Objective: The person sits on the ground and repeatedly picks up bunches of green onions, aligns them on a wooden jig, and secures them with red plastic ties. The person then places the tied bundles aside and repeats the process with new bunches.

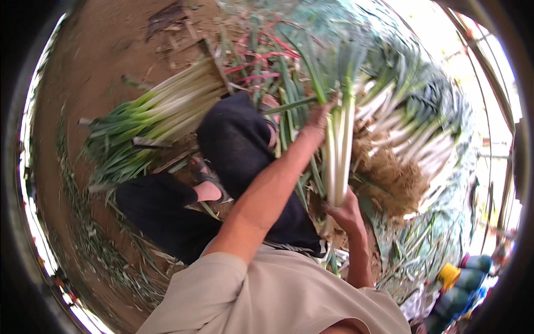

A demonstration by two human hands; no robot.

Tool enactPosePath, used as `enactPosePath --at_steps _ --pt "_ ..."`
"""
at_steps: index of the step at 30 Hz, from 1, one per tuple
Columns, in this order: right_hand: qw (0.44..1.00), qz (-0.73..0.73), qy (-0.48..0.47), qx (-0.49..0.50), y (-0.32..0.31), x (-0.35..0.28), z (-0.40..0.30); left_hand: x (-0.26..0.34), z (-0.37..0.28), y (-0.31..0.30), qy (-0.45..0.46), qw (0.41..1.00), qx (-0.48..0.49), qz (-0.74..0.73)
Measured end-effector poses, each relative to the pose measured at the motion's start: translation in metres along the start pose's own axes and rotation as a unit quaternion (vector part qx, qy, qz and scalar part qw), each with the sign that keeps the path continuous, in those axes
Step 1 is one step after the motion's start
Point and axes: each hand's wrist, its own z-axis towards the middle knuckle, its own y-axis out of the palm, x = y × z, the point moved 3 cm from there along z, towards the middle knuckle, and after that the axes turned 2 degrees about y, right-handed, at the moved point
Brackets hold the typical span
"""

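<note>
In front of my body I hold several long green onions (340,146), leaves up and white shafts hanging down. My left hand (322,117) grips them where the white turns to green. Lower down, my right hand (347,213) closes around the white shafts near their root end. A loose green leaf (292,105) sticks out sideways beside my left hand. To the right of the held stalks lies a large heap of green onions (411,137), with tangled brown roots (392,179) towards me.
Left of my knees, trimmed-looking green onions (167,104) lie stacked in a low frame (215,67). Red and pink ties (267,54) lie among leaves ahead. Leaf scraps cover the soil (96,234) and a greenish sheet (434,234). Bottles (467,277) stand at lower right.
</note>
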Motion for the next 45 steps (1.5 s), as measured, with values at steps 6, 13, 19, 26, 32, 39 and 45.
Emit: enactPosePath --at_steps 6,13,19,26,32,39,45 --pt "0.994 -0.102 0.012 0.045 -0.032 -0.054 -0.008 0.075 -0.041 0.062 0.119 0.983 -0.109 -0.085" --pt "0.909 -0.328 -0.221 0.13 -0.038 -0.158 0.028 0.278 -0.161 0.092 0.349 0.899 -0.245 -0.095" --pt "0.845 -0.327 -0.413 0.095 0.054 -0.295 0.112 0.469 -0.344 -0.003 0.566 0.807 -0.132 0.104" --pt "0.75 -0.365 -0.551 0.021 0.256 -0.368 0.222 0.56 -0.488 -0.215 0.628 0.764 0.069 0.131" --pt "0.705 -0.459 -0.531 -0.104 0.389 -0.266 0.345 0.425 -0.517 -0.45 0.382 0.765 0.504 -0.12" --pt "0.703 -0.483 -0.506 -0.123 0.381 -0.236 0.387 0.361 -0.403 -0.284 0.493 0.483 0.447 0.569" --pt "0.719 -0.484 -0.486 -0.11 0.383 -0.254 0.359 0.437 -0.327 -0.319 0.447 0.202 0.308 0.815"
